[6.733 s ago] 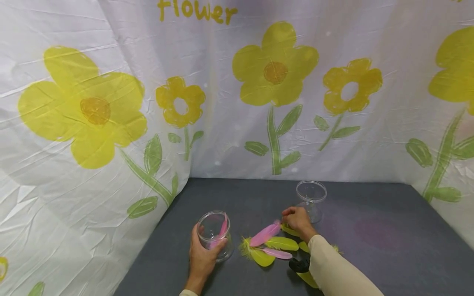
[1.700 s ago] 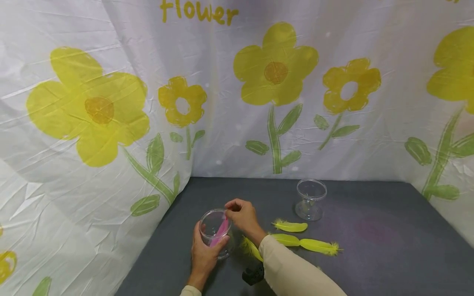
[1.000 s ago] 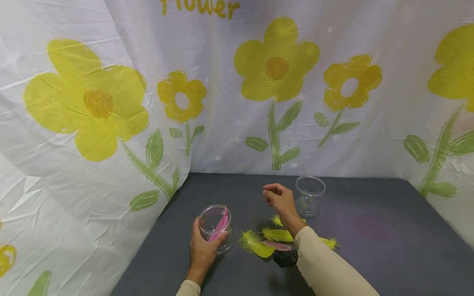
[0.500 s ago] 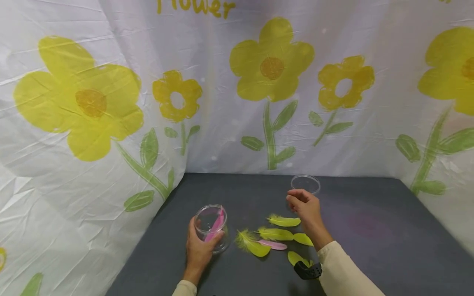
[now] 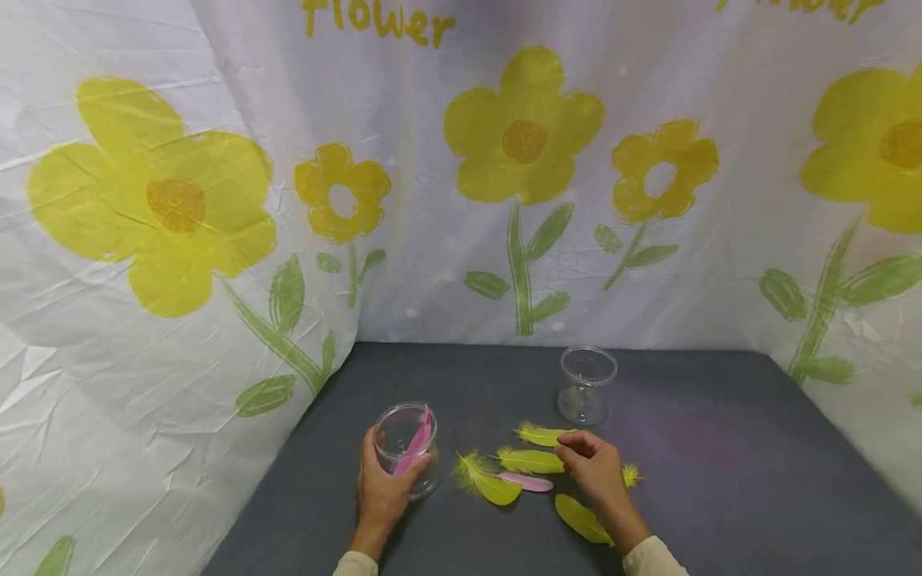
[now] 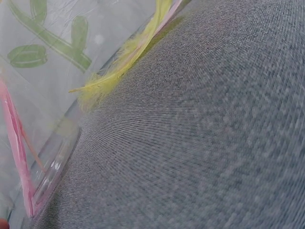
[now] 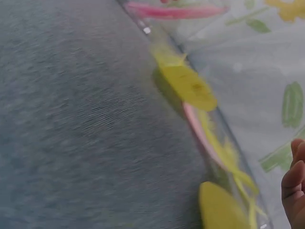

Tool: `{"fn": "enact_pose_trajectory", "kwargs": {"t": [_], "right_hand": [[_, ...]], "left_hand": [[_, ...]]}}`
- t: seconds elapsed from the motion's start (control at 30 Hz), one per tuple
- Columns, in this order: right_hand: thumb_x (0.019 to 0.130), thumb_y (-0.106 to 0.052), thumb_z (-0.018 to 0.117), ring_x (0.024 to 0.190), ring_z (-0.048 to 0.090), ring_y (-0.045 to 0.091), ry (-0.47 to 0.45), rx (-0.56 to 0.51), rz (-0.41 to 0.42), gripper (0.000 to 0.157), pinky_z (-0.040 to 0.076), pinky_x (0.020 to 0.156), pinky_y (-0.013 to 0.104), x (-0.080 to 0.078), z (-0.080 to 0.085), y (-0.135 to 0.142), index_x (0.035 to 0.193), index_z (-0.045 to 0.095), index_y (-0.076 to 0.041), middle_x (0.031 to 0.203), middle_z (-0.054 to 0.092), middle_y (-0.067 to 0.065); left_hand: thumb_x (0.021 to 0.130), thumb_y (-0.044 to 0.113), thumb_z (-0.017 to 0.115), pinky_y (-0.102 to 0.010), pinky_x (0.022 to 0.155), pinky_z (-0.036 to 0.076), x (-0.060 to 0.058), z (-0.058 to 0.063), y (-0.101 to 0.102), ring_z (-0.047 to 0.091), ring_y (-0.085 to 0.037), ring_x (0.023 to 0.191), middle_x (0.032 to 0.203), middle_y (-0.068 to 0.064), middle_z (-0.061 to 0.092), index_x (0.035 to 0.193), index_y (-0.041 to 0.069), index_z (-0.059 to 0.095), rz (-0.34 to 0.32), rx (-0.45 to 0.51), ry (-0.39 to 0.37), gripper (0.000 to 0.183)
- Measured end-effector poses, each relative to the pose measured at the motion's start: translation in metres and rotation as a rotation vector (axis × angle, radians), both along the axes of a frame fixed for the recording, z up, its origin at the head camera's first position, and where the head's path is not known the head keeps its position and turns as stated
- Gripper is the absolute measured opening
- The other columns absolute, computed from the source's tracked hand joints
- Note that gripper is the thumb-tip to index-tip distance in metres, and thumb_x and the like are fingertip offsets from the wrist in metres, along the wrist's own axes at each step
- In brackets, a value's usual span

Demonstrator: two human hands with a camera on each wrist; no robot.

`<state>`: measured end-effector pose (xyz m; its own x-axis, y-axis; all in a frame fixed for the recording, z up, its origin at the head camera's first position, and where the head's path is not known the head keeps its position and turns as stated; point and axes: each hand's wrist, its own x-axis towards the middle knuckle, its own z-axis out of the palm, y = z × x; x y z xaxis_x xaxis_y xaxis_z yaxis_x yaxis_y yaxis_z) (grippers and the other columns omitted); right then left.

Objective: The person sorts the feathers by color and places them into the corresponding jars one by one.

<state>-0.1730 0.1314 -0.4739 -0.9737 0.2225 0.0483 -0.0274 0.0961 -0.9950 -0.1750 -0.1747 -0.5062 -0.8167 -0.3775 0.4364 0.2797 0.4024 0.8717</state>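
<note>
My left hand (image 5: 385, 484) grips a clear plastic jar (image 5: 410, 490) at the left of the table, thumb against its near side. Pink feathers (image 5: 416, 444) stand inside it, tips near the rim; the left wrist view shows pink feathers (image 6: 16, 148) through the clear wall. My right hand (image 5: 594, 472) hovers over the loose feathers, fingers loosely curled, with nothing visible between them. Its fingertips overlap the end of a yellow feather (image 5: 540, 434). A pink feather (image 5: 529, 482) lies between yellow feathers (image 5: 529, 461). In the right wrist view, curled fingers (image 7: 293, 179) show at the edge.
A second clear jar (image 5: 585, 406) stands farther back, right of centre. One yellow feather (image 5: 579, 518) lies nearer, beside the right wrist. Behind the dark table (image 5: 720, 496) hangs a white cloth (image 5: 432, 320) printed with yellow flowers.
A pink feather has gone from the table into the held jar. My right hand moved from that jar rightward, passed before the second jar, and came down over the feathers. The left hand kept its grip.
</note>
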Motion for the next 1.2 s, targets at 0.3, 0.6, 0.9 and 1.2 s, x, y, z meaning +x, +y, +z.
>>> {"fn": "enact_pose_trajectory", "kwargs": {"t": [0.3, 0.6, 0.9, 1.2], "right_hand": [[0.083, -0.002, 0.071, 0.067, 0.057, 0.021, -0.036, 0.038, 0.030, 0.013, 0.049, 0.056, 0.030, 0.004, -0.014, -0.002, 0.095, 0.068, 0.004, 0.076, 0.064, 0.008], [0.077, -0.002, 0.076, 0.069, 0.060, 0.018, -0.008, 0.223, 0.079, 0.017, 0.048, 0.057, 0.029, 0.004, -0.024, -0.002, 0.092, 0.070, -0.001, 0.077, 0.064, 0.004], [0.074, 0.002, 0.076, 0.067, 0.058, 0.017, -0.025, 0.375, 0.178, 0.019, 0.048, 0.060, 0.032, 0.002, -0.024, -0.002, 0.090, 0.069, -0.003, 0.072, 0.062, 0.000], [0.070, 0.010, 0.069, 0.069, 0.059, 0.018, 0.024, 0.357, 0.238, 0.021, 0.049, 0.057, 0.030, 0.004, -0.025, -0.005, 0.089, 0.068, 0.000, 0.075, 0.063, 0.003]], "left_hand": [[0.062, 0.032, 0.092, -0.053, 0.099, 0.032, 0.000, 0.000, 0.000, 0.046, -0.037, 0.122, 0.131, -0.021, 0.051, 0.142, 0.008, 0.038, 0.005, -0.016, -0.014, 0.100], [0.061, 0.031, 0.093, -0.053, 0.099, 0.032, -0.002, 0.002, 0.000, 0.047, -0.036, 0.121, 0.130, -0.022, 0.052, 0.142, 0.007, 0.039, 0.004, -0.017, 0.003, 0.100], [0.060, 0.030, 0.093, -0.052, 0.100, 0.032, -0.001, 0.001, 0.001, 0.047, -0.036, 0.122, 0.131, -0.021, 0.052, 0.142, 0.009, 0.040, 0.019, -0.013, -0.002, 0.100], [0.059, 0.029, 0.093, -0.054, 0.099, 0.032, 0.002, -0.001, 0.000, 0.047, -0.037, 0.122, 0.131, -0.022, 0.052, 0.141, 0.009, 0.041, 0.024, -0.008, 0.000, 0.099]]}}
